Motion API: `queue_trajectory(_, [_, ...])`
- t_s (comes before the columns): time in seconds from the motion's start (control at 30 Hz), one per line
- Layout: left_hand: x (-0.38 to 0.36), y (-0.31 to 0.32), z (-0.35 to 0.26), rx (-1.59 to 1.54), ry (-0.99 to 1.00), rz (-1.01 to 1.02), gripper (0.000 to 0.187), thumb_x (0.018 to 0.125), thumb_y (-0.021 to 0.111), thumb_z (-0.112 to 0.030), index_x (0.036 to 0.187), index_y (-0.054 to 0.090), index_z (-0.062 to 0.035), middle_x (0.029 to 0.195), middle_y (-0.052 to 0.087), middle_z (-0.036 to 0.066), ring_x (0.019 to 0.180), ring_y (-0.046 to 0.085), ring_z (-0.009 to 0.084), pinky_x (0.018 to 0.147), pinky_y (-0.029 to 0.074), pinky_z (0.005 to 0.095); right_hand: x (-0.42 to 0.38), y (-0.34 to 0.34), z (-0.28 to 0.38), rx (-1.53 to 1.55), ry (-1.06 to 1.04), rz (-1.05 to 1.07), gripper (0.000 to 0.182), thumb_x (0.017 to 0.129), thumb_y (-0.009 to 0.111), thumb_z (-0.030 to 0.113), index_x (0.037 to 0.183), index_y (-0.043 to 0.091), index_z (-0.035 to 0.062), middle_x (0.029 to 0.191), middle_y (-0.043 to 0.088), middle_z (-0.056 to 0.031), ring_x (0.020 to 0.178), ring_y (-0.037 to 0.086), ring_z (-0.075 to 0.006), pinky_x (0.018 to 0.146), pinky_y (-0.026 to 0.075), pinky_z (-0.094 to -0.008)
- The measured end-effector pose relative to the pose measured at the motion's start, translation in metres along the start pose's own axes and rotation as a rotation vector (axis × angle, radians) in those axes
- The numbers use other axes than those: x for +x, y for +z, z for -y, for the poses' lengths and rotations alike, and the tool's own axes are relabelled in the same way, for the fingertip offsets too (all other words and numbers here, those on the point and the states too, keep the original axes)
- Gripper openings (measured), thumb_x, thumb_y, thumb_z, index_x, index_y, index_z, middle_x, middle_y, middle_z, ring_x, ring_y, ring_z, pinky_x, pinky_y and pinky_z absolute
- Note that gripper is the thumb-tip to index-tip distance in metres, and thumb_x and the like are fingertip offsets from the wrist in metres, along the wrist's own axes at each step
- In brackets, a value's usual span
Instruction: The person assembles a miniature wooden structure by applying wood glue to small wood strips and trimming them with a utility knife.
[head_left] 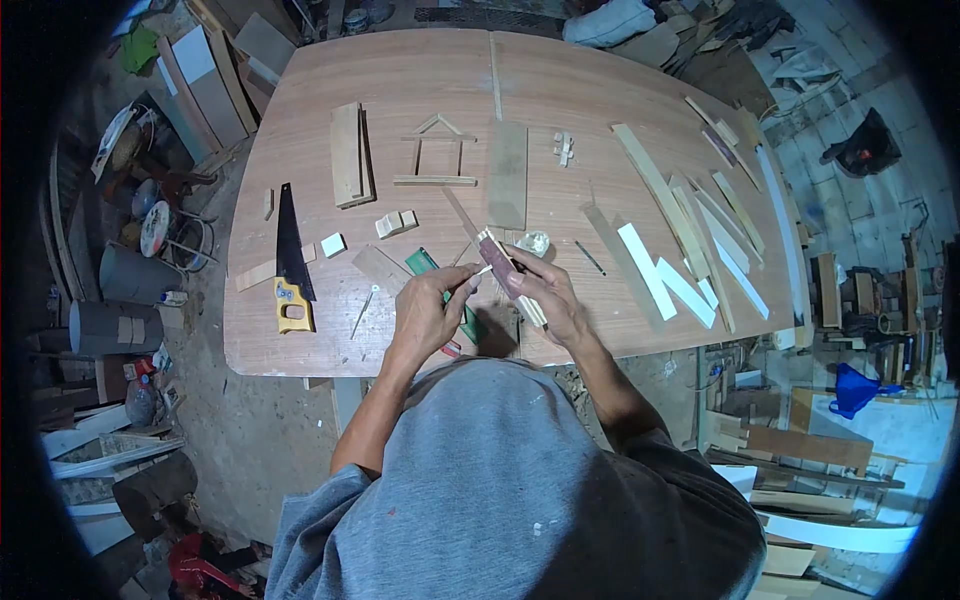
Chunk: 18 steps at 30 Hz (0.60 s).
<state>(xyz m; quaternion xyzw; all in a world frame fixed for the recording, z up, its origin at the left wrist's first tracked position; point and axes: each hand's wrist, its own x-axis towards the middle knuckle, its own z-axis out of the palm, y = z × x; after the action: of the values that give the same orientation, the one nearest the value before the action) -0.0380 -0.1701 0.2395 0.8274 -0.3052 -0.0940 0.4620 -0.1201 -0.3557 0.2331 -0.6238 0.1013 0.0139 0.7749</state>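
Left hand (424, 312) pinches a small pale stick (486, 270), right hand (556, 298) grips a reddish-brown, sandpaper-looking strip (494, 257); I'd keep strokes light, flat.

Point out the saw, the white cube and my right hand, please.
Saw (290, 240): head view, on the middle of its dark blade.
White cube (333, 244): head view, on its top face.
Right hand (555, 297): head view, on the back of the hand.

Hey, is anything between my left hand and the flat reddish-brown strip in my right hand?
Only the small, pale, thin piece pinched in your left hand, pointing at the reddish-brown strip in your right hand; nothing else visible intervenes.
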Motion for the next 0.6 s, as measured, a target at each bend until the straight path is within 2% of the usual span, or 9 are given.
queue_trajectory(0.13, [0.001, -0.001, -0.002, 0.058, 0.036, -0.019, 0.024, 0.089, 0.062, -0.018, 0.106, 0.069, -0.0014, 0.088, 0.069, 0.018, 0.078, 0.068, 0.0261, 0.07, 0.051, 0.034, 0.002, -0.001, -0.003, 0.018, 0.0, -0.002, 0.054, 0.09, 0.061, 0.023, 0.136, 0.046, -0.0003, 0.124, 0.057, -0.0085, 0.102, 0.054, -0.0117, 0.086, 0.046, -0.0279])
queue_trajectory(0.23, [0.0, 0.004, 0.007, -0.055, 0.045, -0.042, 0.025, 0.091, 0.06, -0.018, 0.105, 0.069, 0.0, 0.084, 0.07, 0.014, 0.073, 0.066, 0.0217, 0.068, 0.05, 0.0331, 0.002, -0.001, -0.002, 0.054, -0.002, 0.018, 0.055, 0.09, 0.062, 0.023, 0.136, 0.046, -0.0009, 0.123, 0.057, -0.0093, 0.103, 0.054, -0.0128, 0.087, 0.046, -0.0282])
queue_trajectory(0.3, [0.0, 0.008, 0.013, -0.545, -0.136, 0.027, 0.026, 0.094, 0.058, -0.019, 0.108, 0.067, 0.0009, 0.083, 0.069, 0.009, 0.072, 0.062, 0.0161, 0.069, 0.048, 0.0305, 0.0, -0.004, -0.003, 0.076, -0.015, 0.039, 0.055, 0.089, 0.062, 0.023, 0.136, 0.046, -0.0013, 0.123, 0.057, -0.0103, 0.105, 0.055, -0.0141, 0.088, 0.046, -0.0284])
queue_trajectory(0.33, [0.0, 0.011, 0.018, -0.544, -0.134, 0.028, 0.026, 0.094, 0.058, -0.019, 0.108, 0.067, 0.0009, 0.083, 0.069, 0.009, 0.072, 0.062, 0.0161, 0.069, 0.048, 0.0305, -0.001, -0.007, -0.01, 0.007, -0.041, 0.003, 0.054, 0.089, 0.062, 0.023, 0.136, 0.046, -0.0002, 0.125, 0.056, -0.0112, 0.108, 0.055, -0.016, 0.089, 0.046, -0.0294])
queue_trajectory(0.4, [0.001, 0.013, 0.026, -0.775, -0.145, 0.048, 0.026, 0.097, 0.054, -0.021, 0.112, 0.061, -0.0004, 0.086, 0.066, 0.005, 0.071, 0.057, 0.011, 0.069, 0.046, 0.0268, -0.007, -0.016, -0.016, -0.063, -0.073, -0.022, 0.053, 0.089, 0.062, 0.023, 0.136, 0.047, 0.001, 0.126, 0.056, -0.0122, 0.11, 0.055, -0.0178, 0.09, 0.046, -0.0303])
queue_trajectory(0.47, [-0.001, 0.008, 0.027, -0.78, -0.138, 0.049, 0.025, 0.098, 0.052, -0.019, 0.114, 0.057, -0.0012, 0.088, 0.066, 0.007, 0.072, 0.056, 0.0105, 0.069, 0.045, 0.0253, -0.027, -0.035, -0.018, -0.296, -0.032, -0.08, 0.052, 0.089, 0.063, 0.023, 0.136, 0.048, 0.0048, 0.128, 0.055, -0.014, 0.116, 0.053, -0.0222, 0.094, 0.044, -0.0329])
queue_trajectory(0.53, [-0.004, 0.003, 0.027, -0.785, -0.137, 0.047, 0.024, 0.099, 0.05, -0.018, 0.117, 0.052, -0.002, 0.089, 0.066, 0.01, 0.073, 0.056, 0.0099, 0.068, 0.044, 0.0238, -0.041, -0.064, -0.05, -0.575, -0.056, -0.111, 0.055, 0.082, 0.069, 0.023, 0.131, 0.052, 0.0031, 0.12, 0.056, -0.014, 0.114, 0.054, -0.0269, 0.095, 0.045, -0.0387])
queue_trajectory(0.57, [-0.005, 0.002, 0.026, -0.873, -0.238, 0.064, 0.024, 0.099, 0.05, -0.018, 0.118, 0.05, -0.0029, 0.091, 0.066, 0.011, 0.073, 0.057, 0.0106, 0.068, 0.046, 0.0244, -0.048, -0.081, -0.078, -0.573, -0.055, -0.098, 0.055, 0.082, 0.069, 0.023, 0.131, 0.052, 0.0031, 0.12, 0.056, -0.014, 0.114, 0.054, -0.0269, 0.095, 0.045, -0.0387])
queue_trajectory(0.6, [-0.005, 0.001, 0.026, -0.96, -0.34, 0.086, 0.025, 0.099, 0.049, -0.017, 0.12, 0.048, -0.0037, 0.094, 0.067, 0.013, 0.074, 0.057, 0.0112, 0.069, 0.047, 0.025, -0.055, -0.098, -0.109, -0.901, -0.009, -0.192, 0.056, 0.079, 0.071, 0.024, 0.128, 0.054, 0.005, 0.119, 0.056, -0.0154, 0.112, 0.054, -0.0299, 0.093, 0.045, -0.0418])
